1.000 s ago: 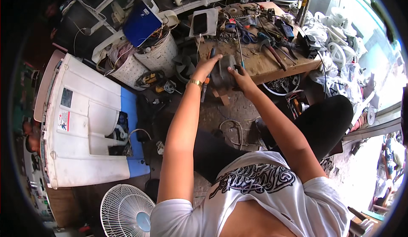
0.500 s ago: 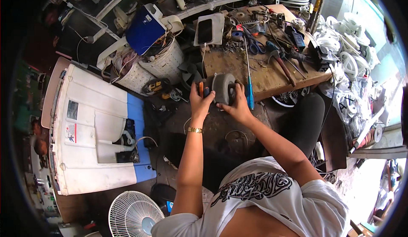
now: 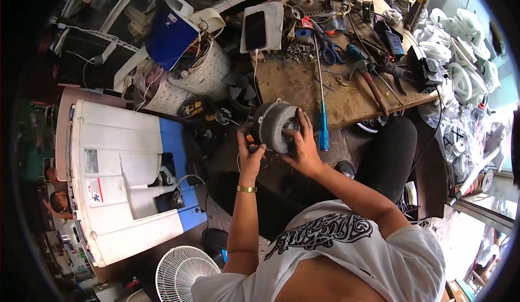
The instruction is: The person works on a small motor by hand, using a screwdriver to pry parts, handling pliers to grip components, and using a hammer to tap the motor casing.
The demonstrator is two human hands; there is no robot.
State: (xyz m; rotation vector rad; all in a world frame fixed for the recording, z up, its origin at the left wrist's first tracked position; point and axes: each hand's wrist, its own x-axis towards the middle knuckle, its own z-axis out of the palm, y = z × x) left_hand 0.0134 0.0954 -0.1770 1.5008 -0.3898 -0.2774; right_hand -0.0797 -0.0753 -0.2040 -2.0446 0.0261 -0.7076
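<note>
A round grey metal motor housing (image 3: 268,127) is between my hands, in front of the workbench's near edge. My left hand (image 3: 250,153) is closed at its left side, and a tool with an orange and black handle (image 3: 250,139) is tucked in the same grip; the tool's working end is hidden. My right hand (image 3: 306,149) grips the right side, where the housing has an opening. Its fingers curl over the rim, and at least one reaches into the hollow.
The wooden bench (image 3: 281,82) carries a blue screwdriver (image 3: 323,126) overhanging its edge, a hammer (image 3: 372,88), scissors (image 3: 331,52) and a phone (image 3: 256,30). At left are a white and blue plastic casing (image 3: 108,166) and a fan (image 3: 184,275). White plastic parts (image 3: 460,53) are piled at right.
The motor housing has turned so its open side faces right. My right fingers have moved over the rim into the opening. The left hand still has the orange-handled tool; the view has shifted slightly.
</note>
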